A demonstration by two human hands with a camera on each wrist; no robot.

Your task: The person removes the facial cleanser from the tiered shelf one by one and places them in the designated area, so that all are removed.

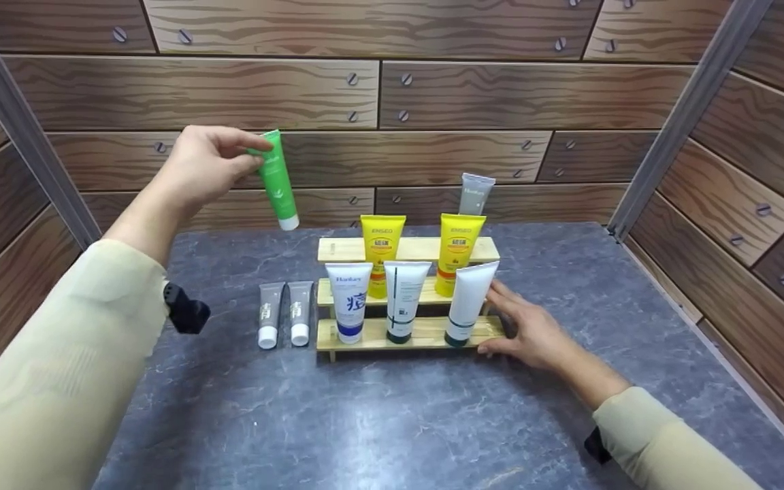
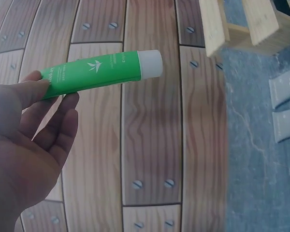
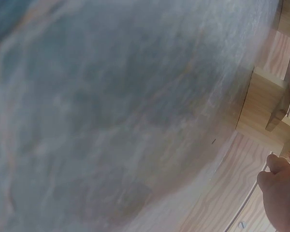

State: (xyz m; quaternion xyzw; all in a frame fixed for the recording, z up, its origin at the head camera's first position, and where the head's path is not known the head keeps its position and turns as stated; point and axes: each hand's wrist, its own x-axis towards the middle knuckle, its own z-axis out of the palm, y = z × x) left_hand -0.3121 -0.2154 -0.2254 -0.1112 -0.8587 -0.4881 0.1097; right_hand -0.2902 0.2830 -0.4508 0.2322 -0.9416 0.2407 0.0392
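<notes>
My left hand (image 1: 211,160) pinches a green squeeze tube (image 1: 278,182) by its flat end, the white cap hanging down. It is in the air, left of and behind a three-tier wooden display rack (image 1: 426,335). My right hand (image 1: 535,333) grips the rack's right end, thumb at the bottom tier's front. On the bottom tier stand a Hankey tube (image 1: 350,289), a white dark-capped tube (image 1: 405,296) and a tilted white tube (image 1: 471,299). Two yellow tubes (image 1: 456,248) are on the middle tier. Behind them a grey tube (image 1: 476,194) stands at the top tier's right.
Two small grey tubes (image 1: 270,313) with white caps lie side by side on the dark marbled table (image 1: 365,422), just left of the rack. Wood-patterned panels (image 1: 460,95) close off the back and sides, with grey metal posts (image 1: 678,129) at the corners.
</notes>
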